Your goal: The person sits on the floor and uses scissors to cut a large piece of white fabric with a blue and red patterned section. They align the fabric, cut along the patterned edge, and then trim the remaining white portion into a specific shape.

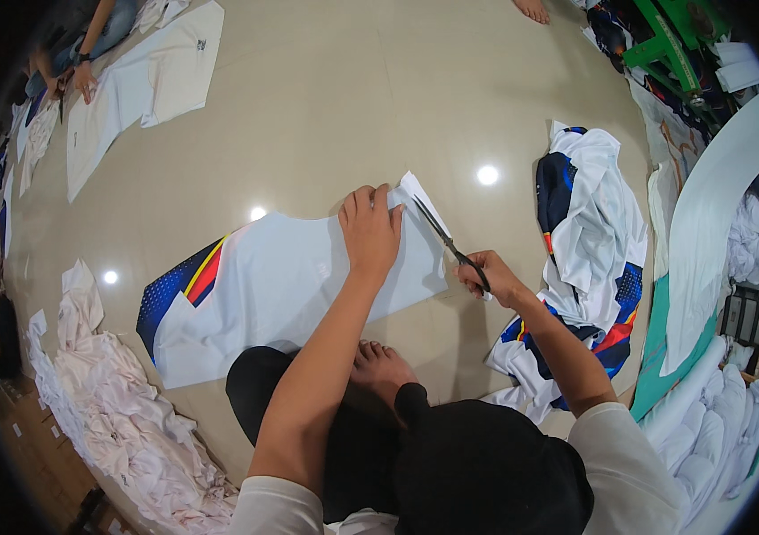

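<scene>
A white fabric piece (281, 276) with a blue, red and yellow patterned left end lies spread on the floor before me. My left hand (370, 230) grips it near its upper right corner, fingers bent over the far edge. In my right hand (492, 278) is a pair of dark-handled scissors (449, 242), thumb and fingers around the handles. The blades point up and left along the fabric's right side, where a narrow white strip (418, 189) lies along them. Whether the blades are fully closed is hard to make out.
Crumpled white and blue printed fabric (593, 223) lies at right. A cream fabric heap (130, 410) sits at lower left. At upper left another person's hand (84, 82) touches pale cut fabric (174, 76). A green metal frame (664, 49) stands upper right. My bare foot (384, 370) is close by.
</scene>
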A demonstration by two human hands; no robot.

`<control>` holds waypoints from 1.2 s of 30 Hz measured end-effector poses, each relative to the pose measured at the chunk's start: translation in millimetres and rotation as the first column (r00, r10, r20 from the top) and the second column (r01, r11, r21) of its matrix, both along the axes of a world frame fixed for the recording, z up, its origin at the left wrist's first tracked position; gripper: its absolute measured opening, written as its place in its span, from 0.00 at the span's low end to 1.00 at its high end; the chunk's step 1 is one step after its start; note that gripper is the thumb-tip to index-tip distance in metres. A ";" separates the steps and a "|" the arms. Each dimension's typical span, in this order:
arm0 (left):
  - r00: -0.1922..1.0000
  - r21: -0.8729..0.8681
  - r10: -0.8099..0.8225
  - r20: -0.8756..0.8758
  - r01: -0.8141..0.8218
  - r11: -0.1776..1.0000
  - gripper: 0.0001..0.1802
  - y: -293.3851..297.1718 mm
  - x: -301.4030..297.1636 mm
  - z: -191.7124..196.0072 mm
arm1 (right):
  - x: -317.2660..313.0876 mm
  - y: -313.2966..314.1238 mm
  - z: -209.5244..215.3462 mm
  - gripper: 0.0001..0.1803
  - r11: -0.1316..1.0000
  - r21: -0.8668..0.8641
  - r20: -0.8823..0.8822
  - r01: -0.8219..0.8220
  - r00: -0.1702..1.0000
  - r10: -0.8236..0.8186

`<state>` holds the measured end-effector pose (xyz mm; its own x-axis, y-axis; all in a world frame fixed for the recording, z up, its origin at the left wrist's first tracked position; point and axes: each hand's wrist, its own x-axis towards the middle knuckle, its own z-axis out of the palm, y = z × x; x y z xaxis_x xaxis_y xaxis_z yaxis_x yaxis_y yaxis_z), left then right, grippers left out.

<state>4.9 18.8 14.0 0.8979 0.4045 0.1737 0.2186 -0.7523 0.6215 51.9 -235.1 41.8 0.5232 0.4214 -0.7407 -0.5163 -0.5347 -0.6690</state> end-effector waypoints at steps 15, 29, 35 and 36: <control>0.974 -0.039 0.228 -0.004 -0.228 0.973 0.07 -10.6 28.9 -6.4 | 24.8 8.7 0.9 0.13 0.996 -0.027 0.019 -0.085 0.996 0.085; 0.967 -0.037 0.247 0.057 -0.245 0.969 0.07 -14.2 19.5 -12.5 | 15.2 18.8 -0.8 0.13 0.997 -0.046 0.075 -0.069 0.995 0.072; 0.966 -0.035 0.252 0.047 -0.251 0.967 0.07 -16.3 21.2 -9.8 | 15.9 25.4 1.1 0.15 0.996 -0.051 0.092 -0.075 0.993 0.080; 0.967 -0.034 0.252 0.040 -0.251 0.968 0.07 -15.9 21.1 -10.0 | 16.6 26.6 -0.8 0.16 0.996 -0.047 0.098 -0.081 0.991 0.086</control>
